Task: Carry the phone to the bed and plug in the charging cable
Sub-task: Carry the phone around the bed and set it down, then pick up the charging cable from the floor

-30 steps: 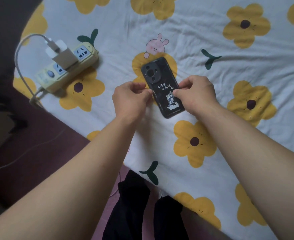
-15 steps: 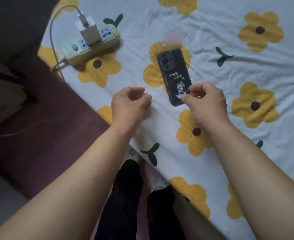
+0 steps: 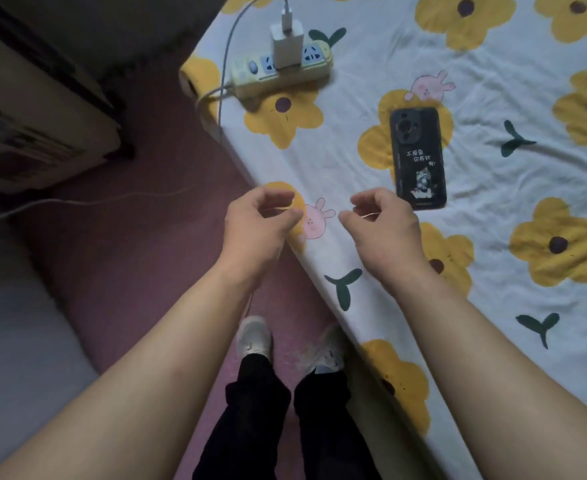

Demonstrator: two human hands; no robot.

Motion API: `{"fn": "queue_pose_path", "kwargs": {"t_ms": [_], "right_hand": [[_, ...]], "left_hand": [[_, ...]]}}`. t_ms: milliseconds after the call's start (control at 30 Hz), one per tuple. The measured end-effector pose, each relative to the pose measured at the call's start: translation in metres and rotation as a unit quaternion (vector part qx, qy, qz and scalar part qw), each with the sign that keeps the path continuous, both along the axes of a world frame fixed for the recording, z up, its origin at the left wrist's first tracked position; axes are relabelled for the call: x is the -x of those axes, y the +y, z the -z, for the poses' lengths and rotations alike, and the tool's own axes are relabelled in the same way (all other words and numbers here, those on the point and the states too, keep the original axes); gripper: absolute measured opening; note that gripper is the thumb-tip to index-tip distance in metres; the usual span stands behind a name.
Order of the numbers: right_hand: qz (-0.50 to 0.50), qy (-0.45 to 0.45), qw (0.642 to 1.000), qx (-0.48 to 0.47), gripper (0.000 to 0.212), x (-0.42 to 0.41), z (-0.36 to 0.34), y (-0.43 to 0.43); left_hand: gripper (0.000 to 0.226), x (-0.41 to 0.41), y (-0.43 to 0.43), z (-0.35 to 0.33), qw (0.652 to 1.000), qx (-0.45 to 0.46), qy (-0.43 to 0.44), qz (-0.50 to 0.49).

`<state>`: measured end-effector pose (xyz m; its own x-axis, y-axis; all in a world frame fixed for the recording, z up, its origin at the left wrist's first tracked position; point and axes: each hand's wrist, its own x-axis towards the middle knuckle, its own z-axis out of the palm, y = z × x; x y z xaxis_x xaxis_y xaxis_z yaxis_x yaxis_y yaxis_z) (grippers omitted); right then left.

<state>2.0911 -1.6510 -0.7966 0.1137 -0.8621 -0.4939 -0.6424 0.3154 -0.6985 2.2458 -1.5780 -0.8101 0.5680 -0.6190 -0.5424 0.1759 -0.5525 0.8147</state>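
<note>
Head view, looking down at near-left corner of bed (image 3: 493,81); sheet white with yellow flowers, green sprigs and small pink rabbits. Phone (image 3: 418,157) lies flat on sheet, back up, in black case with white lettering and a cat picture, camera end far, lengthwise near to far, partly over a yellow flower. Neither of the hands touches it. Right hand (image 3: 385,225) hovers just near-left of phone's near end, over sheet, fingers curled inward. Left hand (image 3: 257,223) hovers at bed edge, left of right hand and apart from it, fingers likewise curled. A thin pale strand shows at fingertips of each; cannot tell whether either hand pinches it or holds nothing. Strip (image 3: 281,72), pale yellow, sits on far-left corner of bed, well apart from phone. White charger (image 3: 287,43) stands plugged into strip's middle socket. Cable (image 3: 228,53) leaves charger's top, arcs left and drops over bed edge; not plugged into phone. A second white run of cord (image 3: 94,201) lies across reddish floor (image 3: 146,265) to left. Near, person's dark trousers and pale shoes (image 3: 254,336) stand on floor beside bed.
</note>
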Motion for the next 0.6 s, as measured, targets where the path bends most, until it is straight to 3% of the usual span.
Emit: {"fn": "queue_pose_path", "kwargs": {"t_ms": [300,600], "right_hand": [[-0.049,-0.004,0.999,0.02,0.016,-0.057,0.025,0.05],[-0.19,0.034,0.98,0.053,0.02,-0.125,0.039,0.108]], "left_hand": [[0.021,-0.045,0.065,0.034,0.999,-0.025,-0.009,-0.045],[0.022,-0.105,0.154,0.057,0.992,-0.067,0.016,-0.11]]}}
